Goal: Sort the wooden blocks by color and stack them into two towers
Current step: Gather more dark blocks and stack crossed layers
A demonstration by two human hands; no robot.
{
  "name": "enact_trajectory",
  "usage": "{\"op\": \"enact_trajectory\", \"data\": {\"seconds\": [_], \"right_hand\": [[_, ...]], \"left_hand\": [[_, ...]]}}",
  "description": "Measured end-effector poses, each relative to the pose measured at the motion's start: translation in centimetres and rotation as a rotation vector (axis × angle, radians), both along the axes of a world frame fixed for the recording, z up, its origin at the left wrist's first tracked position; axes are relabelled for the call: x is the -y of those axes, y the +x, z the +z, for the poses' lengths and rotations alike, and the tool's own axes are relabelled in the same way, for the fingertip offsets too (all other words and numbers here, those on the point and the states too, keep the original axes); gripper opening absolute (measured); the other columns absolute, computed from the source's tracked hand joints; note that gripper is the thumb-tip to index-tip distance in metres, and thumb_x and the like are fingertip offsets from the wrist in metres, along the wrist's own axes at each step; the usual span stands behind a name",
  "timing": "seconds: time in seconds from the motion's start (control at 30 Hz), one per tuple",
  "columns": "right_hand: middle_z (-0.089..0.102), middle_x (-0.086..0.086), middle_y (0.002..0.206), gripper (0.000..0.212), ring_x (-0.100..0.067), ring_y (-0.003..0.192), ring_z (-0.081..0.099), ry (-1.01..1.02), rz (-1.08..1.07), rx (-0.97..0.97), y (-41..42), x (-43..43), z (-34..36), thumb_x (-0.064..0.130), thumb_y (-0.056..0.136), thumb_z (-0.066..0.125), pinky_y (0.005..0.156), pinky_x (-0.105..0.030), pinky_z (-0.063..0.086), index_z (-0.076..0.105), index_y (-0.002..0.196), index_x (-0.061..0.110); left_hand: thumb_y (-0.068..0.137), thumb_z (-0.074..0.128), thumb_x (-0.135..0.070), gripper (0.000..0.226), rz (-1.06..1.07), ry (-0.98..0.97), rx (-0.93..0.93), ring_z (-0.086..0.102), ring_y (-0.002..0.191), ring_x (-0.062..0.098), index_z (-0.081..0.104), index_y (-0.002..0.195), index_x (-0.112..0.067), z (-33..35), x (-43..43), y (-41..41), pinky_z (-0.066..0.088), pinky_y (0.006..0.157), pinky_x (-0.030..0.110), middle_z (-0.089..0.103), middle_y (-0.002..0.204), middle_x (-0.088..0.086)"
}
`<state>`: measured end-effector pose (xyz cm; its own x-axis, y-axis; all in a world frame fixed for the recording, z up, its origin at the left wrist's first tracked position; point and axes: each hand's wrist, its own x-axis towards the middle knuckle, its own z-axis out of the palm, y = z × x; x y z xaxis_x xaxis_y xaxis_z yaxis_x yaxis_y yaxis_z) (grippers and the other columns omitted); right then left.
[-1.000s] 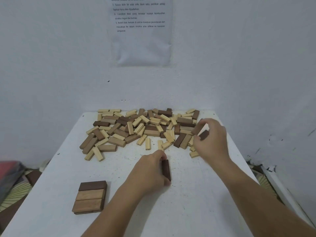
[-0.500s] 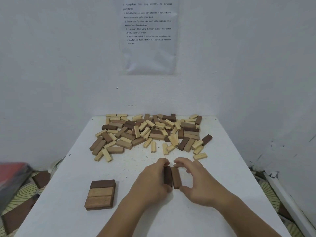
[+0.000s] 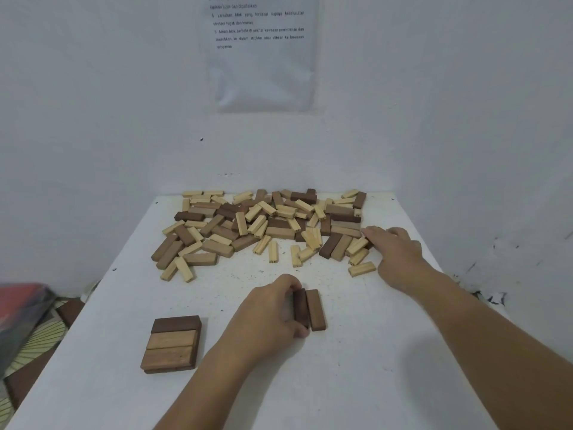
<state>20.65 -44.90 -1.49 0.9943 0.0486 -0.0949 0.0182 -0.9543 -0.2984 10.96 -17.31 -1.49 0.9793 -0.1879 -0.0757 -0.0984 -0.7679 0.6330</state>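
Observation:
A loose pile of light and dark wooden blocks (image 3: pixel 266 225) covers the far half of the white table (image 3: pixel 356 383). At the middle, my left hand (image 3: pixel 269 315) grips a dark brown block (image 3: pixel 300 308) standing on its long edge. A second brown block (image 3: pixel 315 310) lies flush against its right side. My right hand (image 3: pixel 395 254) is stretched out to the right edge of the pile, fingertips touching blocks there; whatever is under the palm is hidden. A low stack of brown blocks (image 3: pixel 172 344), three across on top, sits at the front left.
The table stands in a corner, with white walls behind and to the right. A printed sheet (image 3: pixel 263 51) hangs on the back wall. A patterned floor mat (image 3: pixel 34 339) and a red-grey object (image 3: pixel 21 302) lie left of the table.
My right hand set a brown block next to the one in my left hand, then let go and reached back to the right side of the pile. The left hand stayed put.

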Motion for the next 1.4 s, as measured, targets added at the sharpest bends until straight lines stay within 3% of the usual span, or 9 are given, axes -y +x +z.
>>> {"op": "enact_trajectory", "data": {"seconds": [0.17, 0.4, 0.73, 0.87, 1.03, 1.1, 1.17, 1.3, 1.4], "right_hand": [[0.066, -0.007, 0.119, 0.059, -0.034, 0.115, 0.049, 0.022, -0.038, 0.228, 0.5, 1.5, -2.2, -0.013, 0.082, 0.054, 0.093, -0.045, 0.048, 0.063, 0.136, 0.011], [0.071, -0.001, 0.104, 0.037, -0.025, 0.101, 0.061, 0.162, -0.197, 0.234, -5.7, -0.1, -1.2, 0.006, 0.086, 0.069, 0.086, -0.038, 0.053, 0.072, 0.120, 0.022], [0.069, 0.004, 0.093, 0.018, -0.014, 0.086, 0.063, 0.327, -0.122, 0.103, -11.8, -5.8, 0.7, 0.020, 0.087, 0.078, 0.073, -0.021, 0.047, 0.079, 0.105, 0.018], [0.070, 0.009, 0.103, 0.027, -0.007, 0.093, 0.061, 0.408, -0.064, 0.043, -12.3, -7.1, 0.8, 0.011, 0.089, 0.067, 0.071, -0.006, 0.039, 0.079, 0.112, 0.018], [0.069, 0.015, 0.097, 0.035, -0.011, 0.093, 0.068, 0.616, -0.106, -0.094, -11.1, -6.9, 1.3, 0.007, 0.084, 0.068, 0.073, -0.017, 0.051, 0.073, 0.090, 0.041], [0.071, 0.009, 0.108, 0.035, -0.012, 0.097, 0.070, 0.663, -0.148, -0.121, -10.6, -7.1, 0.9, 0.005, 0.082, 0.068, 0.078, -0.021, 0.055, 0.077, 0.100, 0.033], [0.069, 0.011, 0.108, 0.038, -0.004, 0.096, 0.066, 0.665, -0.142, -0.130, -10.4, -7.2, 0.7, 0.002, 0.082, 0.067, 0.071, -0.011, 0.050, 0.078, 0.109, 0.026], [0.060, 0.017, 0.117, 0.053, 0.001, 0.092, 0.060, 0.557, 0.016, -0.063, -10.9, -6.6, 0.3, 0.003, 0.082, 0.072, 0.069, -0.009, 0.048, 0.067, 0.121, 0.039], [0.041, 0.031, 0.136, 0.084, 0.002, 0.105, 0.052, 0.470, 0.123, -0.125, -10.7, -6.1, -0.1, 0.014, 0.078, 0.083, 0.070, -0.015, 0.049, 0.046, 0.144, 0.050]], "left_hand": [[0.074, 0.087, -0.025, 0.064, 0.004, -0.008, -0.005, 0.055, 0.117, 0.009, 0.054, 0.128, -0.035, -0.1, 0.0, 0.0, 0.048, 0.096, 0.029, 0.060, 0.124, -0.015], [0.071, 0.088, -0.024, 0.062, 0.015, -0.056, -0.015, 0.057, 0.115, 0.010, 0.056, 0.123, -0.034, -0.1, 0.0, -0.1, 0.049, 0.096, 0.031, 0.062, 0.122, -0.013], [0.070, 0.088, -0.026, 0.062, 0.026, -0.085, -0.011, 0.057, 0.118, 0.014, 0.056, 0.123, -0.034, -0.3, 0.0, -0.5, 0.051, 0.099, 0.040, 0.062, 0.125, -0.008], [0.071, 0.088, -0.027, 0.063, 0.024, -0.090, -0.013, 0.057, 0.117, 0.013, 0.054, 0.124, -0.036, -0.5, 0.0, -0.6, 0.051, 0.098, 0.038, 0.062, 0.126, -0.009], [0.070, 0.088, -0.028, 0.062, 0.023, -0.105, -0.004, 0.057, 0.114, 0.011, 0.054, 0.122, -0.037, -0.7, -0.3, -0.6, 0.051, 0.097, 0.036, 0.062, 0.123, -0.012], [0.069, 0.088, -0.030, 0.062, 0.020, -0.110, -0.001, 0.058, 0.113, 0.010, 0.054, 0.120, -0.039, -0.7, -0.5, -0.5, 0.051, 0.096, 0.035, 0.062, 0.122, -0.013], [0.069, 0.088, -0.030, 0.061, 0.004, -0.102, -0.002, 0.058, 0.112, 0.010, 0.053, 0.118, -0.040, -0.5, -0.6, -0.4, 0.052, 0.095, 0.035, 0.062, 0.121, -0.014], [0.073, 0.086, -0.030, 0.062, -0.032, -0.064, -0.011, 0.058, 0.110, 0.012, 0.050, 0.122, -0.041, -0.4, -0.8, -0.6, 0.051, 0.093, 0.035, 0.061, 0.122, -0.013], [0.073, 0.084, -0.033, 0.065, -0.066, -0.043, 0.001, 0.058, 0.104, 0.010, 0.047, 0.125, -0.045, -0.4, -0.8, -0.9, 0.052, 0.088, 0.036, 0.061, 0.117, -0.015]]}}
